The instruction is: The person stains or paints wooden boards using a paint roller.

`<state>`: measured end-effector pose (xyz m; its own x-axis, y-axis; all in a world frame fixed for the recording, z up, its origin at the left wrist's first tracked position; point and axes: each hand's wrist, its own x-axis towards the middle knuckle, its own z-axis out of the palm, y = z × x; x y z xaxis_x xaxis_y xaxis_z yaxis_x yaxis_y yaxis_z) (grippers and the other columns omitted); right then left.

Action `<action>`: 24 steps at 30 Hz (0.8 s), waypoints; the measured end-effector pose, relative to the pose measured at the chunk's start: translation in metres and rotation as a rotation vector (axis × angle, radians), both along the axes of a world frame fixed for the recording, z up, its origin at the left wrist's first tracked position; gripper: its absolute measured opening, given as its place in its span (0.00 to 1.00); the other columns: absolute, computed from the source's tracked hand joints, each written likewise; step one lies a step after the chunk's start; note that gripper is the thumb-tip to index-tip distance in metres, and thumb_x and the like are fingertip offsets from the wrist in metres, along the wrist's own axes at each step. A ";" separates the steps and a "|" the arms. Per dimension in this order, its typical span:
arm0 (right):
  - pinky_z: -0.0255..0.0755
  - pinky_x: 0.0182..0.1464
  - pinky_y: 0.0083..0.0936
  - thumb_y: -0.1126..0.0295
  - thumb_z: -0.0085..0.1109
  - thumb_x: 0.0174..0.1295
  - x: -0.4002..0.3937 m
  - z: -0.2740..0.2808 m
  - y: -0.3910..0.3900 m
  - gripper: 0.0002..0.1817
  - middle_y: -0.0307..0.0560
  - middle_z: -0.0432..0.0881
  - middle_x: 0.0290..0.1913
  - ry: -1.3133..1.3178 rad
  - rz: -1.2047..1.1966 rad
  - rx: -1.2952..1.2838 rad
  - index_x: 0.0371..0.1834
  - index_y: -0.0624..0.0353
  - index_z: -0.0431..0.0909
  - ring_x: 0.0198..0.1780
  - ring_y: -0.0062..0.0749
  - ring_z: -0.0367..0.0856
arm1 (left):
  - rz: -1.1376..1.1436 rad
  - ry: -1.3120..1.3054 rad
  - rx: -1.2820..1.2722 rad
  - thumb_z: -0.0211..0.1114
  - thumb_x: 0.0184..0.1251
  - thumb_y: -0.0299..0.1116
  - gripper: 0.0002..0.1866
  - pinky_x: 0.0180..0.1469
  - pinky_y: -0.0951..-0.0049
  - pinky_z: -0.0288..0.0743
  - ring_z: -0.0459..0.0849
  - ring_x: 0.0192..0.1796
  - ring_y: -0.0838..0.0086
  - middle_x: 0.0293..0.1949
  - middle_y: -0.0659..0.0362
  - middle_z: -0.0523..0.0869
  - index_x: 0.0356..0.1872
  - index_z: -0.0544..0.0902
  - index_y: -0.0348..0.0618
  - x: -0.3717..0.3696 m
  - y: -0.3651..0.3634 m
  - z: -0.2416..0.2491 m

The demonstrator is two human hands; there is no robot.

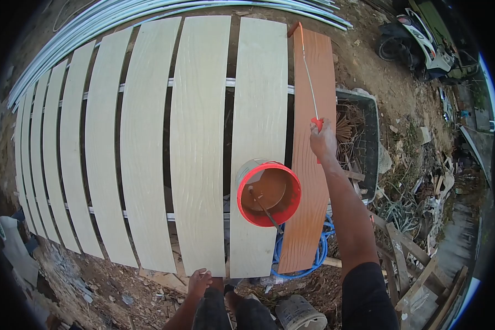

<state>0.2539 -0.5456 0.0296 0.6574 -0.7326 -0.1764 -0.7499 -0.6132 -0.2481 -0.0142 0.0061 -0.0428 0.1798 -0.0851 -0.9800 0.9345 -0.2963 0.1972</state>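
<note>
The right hand (pixel 323 141) grips the red handle of a long paint roller (pixel 305 66) lying along the brown-painted plank (pixel 313 181), beside the red-rimmed bucket (pixel 268 193), while the left hand (pixel 199 280) rests half-curled, holding nothing, by the knee

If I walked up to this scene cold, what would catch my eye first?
Probably the red-rimmed paint bucket sitting on the row of pale boards, half full of brown paint. Right of it lies the one board already painted reddish-brown, and the right hand holds a long-handled roller reaching along it. The left hand rests low, near the boards' closest ends.
</note>
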 end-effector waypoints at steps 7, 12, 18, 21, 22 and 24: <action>0.71 0.53 0.50 0.57 0.50 0.68 0.053 0.017 -0.012 0.20 0.65 0.81 0.48 0.013 -0.058 0.095 0.55 0.61 0.68 0.52 0.60 0.80 | 0.047 0.014 0.006 0.68 0.66 0.42 0.27 0.30 0.79 0.74 0.82 0.32 0.79 0.36 0.59 0.83 0.58 0.72 0.33 -0.003 0.007 -0.005; 0.71 0.55 0.49 0.57 0.51 0.68 0.035 0.026 -0.011 0.21 0.67 0.81 0.49 0.062 0.017 0.005 0.54 0.64 0.70 0.54 0.61 0.79 | -0.018 -0.009 0.014 0.67 0.66 0.43 0.27 0.33 0.78 0.75 0.83 0.33 0.78 0.37 0.59 0.83 0.58 0.73 0.34 -0.007 -0.004 0.002; 0.71 0.55 0.49 0.57 0.51 0.67 0.025 0.014 -0.027 0.22 0.69 0.81 0.47 -0.037 0.097 -0.007 0.53 0.65 0.71 0.52 0.61 0.80 | -0.065 -0.062 0.005 0.67 0.66 0.46 0.30 0.35 0.78 0.75 0.83 0.34 0.77 0.36 0.59 0.84 0.59 0.73 0.33 -0.004 -0.018 0.002; 0.72 0.54 0.48 0.56 0.51 0.67 0.021 0.009 -0.035 0.22 0.70 0.81 0.47 -0.073 0.128 -0.006 0.52 0.66 0.71 0.52 0.61 0.80 | -0.251 -0.099 -0.058 0.65 0.66 0.48 0.32 0.36 0.77 0.76 0.83 0.35 0.76 0.38 0.59 0.84 0.61 0.71 0.32 -0.010 -0.024 -0.001; 0.72 0.54 0.48 0.56 0.51 0.67 0.021 0.008 -0.037 0.22 0.70 0.81 0.47 -0.074 0.123 -0.003 0.52 0.66 0.71 0.52 0.61 0.80 | -0.256 -0.099 -0.056 0.65 0.66 0.48 0.32 0.36 0.77 0.76 0.83 0.35 0.76 0.38 0.59 0.84 0.61 0.71 0.32 -0.018 -0.027 -0.006; 0.72 0.53 0.47 0.56 0.52 0.67 0.019 0.007 -0.042 0.22 0.69 0.81 0.46 -0.125 0.143 0.035 0.51 0.66 0.73 0.51 0.61 0.80 | -0.431 -0.021 -0.250 0.65 0.67 0.49 0.35 0.39 0.75 0.76 0.84 0.40 0.73 0.42 0.56 0.84 0.64 0.68 0.31 -0.039 -0.041 -0.013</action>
